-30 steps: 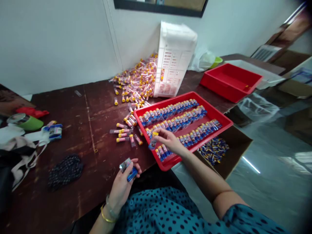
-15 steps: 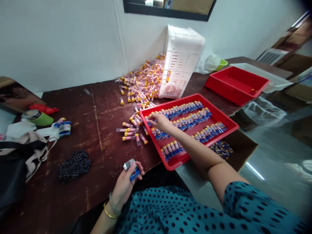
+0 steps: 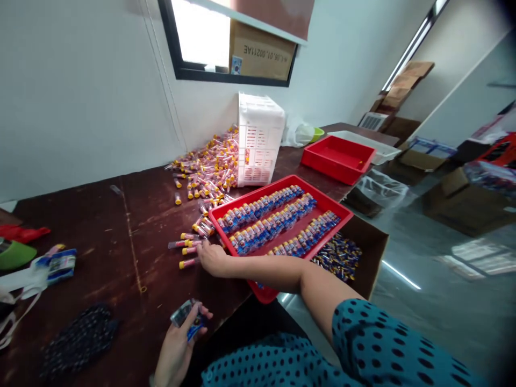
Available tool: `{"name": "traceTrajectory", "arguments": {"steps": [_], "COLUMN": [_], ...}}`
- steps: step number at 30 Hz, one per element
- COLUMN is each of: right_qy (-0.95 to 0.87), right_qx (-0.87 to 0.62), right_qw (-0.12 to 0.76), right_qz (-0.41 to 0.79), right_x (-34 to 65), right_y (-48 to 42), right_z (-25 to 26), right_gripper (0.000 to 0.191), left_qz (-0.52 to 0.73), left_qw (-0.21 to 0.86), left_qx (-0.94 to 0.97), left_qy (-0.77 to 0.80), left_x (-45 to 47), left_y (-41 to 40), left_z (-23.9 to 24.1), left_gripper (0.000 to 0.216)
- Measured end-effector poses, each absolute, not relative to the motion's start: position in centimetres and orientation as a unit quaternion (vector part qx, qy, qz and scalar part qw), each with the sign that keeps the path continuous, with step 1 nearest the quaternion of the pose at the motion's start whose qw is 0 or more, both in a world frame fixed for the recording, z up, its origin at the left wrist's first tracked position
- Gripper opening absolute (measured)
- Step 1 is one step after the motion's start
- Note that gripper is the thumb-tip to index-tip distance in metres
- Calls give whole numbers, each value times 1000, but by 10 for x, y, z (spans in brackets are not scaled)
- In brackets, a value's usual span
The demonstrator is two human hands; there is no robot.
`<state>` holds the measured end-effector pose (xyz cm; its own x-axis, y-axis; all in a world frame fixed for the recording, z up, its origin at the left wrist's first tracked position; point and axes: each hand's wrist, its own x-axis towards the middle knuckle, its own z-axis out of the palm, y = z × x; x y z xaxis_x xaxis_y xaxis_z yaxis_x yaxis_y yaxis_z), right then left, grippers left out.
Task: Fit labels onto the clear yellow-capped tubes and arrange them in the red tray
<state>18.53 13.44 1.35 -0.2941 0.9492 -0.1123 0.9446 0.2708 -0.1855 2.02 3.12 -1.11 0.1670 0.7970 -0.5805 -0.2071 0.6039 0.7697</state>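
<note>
Blue and clear plastic wrappers [image 3: 182, 313] sit in the left hand [image 3: 185, 329], nearest the body, pinched between thumb and curled fingers in what looks like a thin stack; they should be soft, slick and nearly weightless, best held by an edge. Left of that hand a dark cloth [image 3: 80, 341] lies crumpled on the tabletop [image 3: 97, 242]. Further out, the right hand [image 3: 213, 259] is palm down, its fingertips at a few loose tubes [image 3: 188, 263] with yellow caps; whether it grips one, I cannot tell. The tubes look light, stiff and smooth, likely to roll, so the middle of the barrel or the cap seems the surest hold. Just right of this hand, partly behind the forearm, stands a red tray [image 3: 264, 294] bearing rows of wrapped tubes [image 3: 274, 223], and past it, lower down, a cardboard box [image 3: 373, 258] holding many more small pieces. Beyond the right hand, a heap of tubes [image 3: 213, 161] spreads beside a white basket [image 3: 262, 140] near the wall.
</note>
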Motion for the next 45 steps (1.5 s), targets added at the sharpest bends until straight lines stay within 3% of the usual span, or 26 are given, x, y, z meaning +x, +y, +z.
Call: {"name": "traceTrajectory", "arguments": {"steps": [5,10,14,20,27,35,45], "right_qy": [-770,-755,-705,-738,-734,-509,-577], "right_qx": [-608,-477,-464,-424,-422,-408,-379], "right_qw": [52,224,339,357,364,492,446], "right_qz": [187,390,416,384,389,576,570], "right_x": [199,233,246,226,232,260,252], "right_y": [120,80,48,35,44,47,42], "right_z": [29,39,39,41,42,51,60], "right_gripper": [49,27,18,10,15,31,31], "left_qz": [408,431,471,494,372,394,387], "left_qw": [718,699,668,676,697,709,709], "left_qx": [285,297,284,260,391,367,399], "left_qy": [487,488,501,481,472,455,435], "left_x": [24,26,39,55,36,36,41], "left_y": [38,39,34,24,24,27,23], "left_z": [0,11,11,16,15,13,19], "left_gripper": [38,35,36,39,26,31,28]}}
